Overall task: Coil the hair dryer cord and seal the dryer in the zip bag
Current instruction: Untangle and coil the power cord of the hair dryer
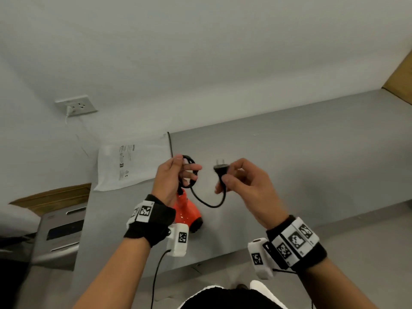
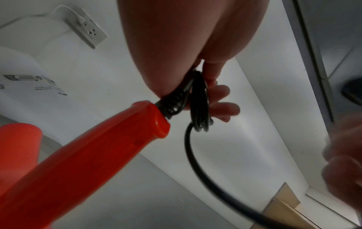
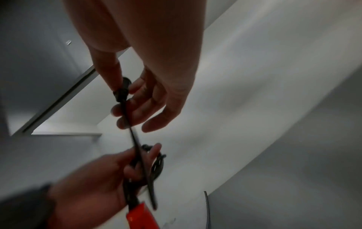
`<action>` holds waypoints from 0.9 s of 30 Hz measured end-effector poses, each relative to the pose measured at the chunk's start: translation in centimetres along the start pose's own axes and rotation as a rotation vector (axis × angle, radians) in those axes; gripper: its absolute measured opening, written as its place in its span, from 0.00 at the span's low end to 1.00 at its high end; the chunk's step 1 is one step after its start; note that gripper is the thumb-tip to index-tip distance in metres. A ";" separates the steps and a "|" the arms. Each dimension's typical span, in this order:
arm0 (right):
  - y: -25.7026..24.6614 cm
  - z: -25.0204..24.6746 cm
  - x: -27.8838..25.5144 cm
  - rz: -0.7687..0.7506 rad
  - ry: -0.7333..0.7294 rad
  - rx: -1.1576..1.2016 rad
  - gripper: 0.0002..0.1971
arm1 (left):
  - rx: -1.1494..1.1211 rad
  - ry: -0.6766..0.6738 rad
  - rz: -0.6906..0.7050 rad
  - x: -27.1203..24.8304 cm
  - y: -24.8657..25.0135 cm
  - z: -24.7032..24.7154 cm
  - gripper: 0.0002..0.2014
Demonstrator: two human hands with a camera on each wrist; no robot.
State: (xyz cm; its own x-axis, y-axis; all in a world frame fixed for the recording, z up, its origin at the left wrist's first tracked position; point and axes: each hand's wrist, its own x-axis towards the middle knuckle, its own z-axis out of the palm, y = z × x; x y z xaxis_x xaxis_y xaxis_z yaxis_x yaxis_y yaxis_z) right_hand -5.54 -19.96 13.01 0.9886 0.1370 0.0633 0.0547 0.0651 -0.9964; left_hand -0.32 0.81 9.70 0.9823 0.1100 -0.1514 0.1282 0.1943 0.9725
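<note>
Up close, the right hand (image 1: pixel 243 186) pinches a black two-pin plug (image 1: pixel 220 167) between thumb and forefinger. Loops of black rubber cord (image 1: pixel 189 172) hang gripped in the left hand (image 1: pixel 171 177) — orange plastic hair dryer (image 1: pixel 186 211) dangling below. Beyond, a clear printed zip bag (image 1: pixel 133 163) lies flat on the grey table (image 1: pixel 301 163).

I see my dryer's (image 1: pixel 186 210) glossy orange plastic, its matt black rubbery cord (image 1: pixel 207 202), and the smooth translucent plastic bag (image 1: pixel 133 163).
</note>
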 end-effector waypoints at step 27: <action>3.7 3.8 6.5 0.110 -0.130 0.041 0.04 | -0.098 -0.007 -0.089 -0.8 0.4 -2.6 0.14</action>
State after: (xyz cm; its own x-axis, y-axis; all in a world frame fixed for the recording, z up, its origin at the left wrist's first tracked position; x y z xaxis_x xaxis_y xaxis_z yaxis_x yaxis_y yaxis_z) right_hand 0.56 -15.12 9.96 0.9617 0.2717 -0.0366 -0.0612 0.0824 -0.9947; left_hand -1.39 3.38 9.72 0.9685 0.0816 -0.2353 0.2016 0.2979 0.9331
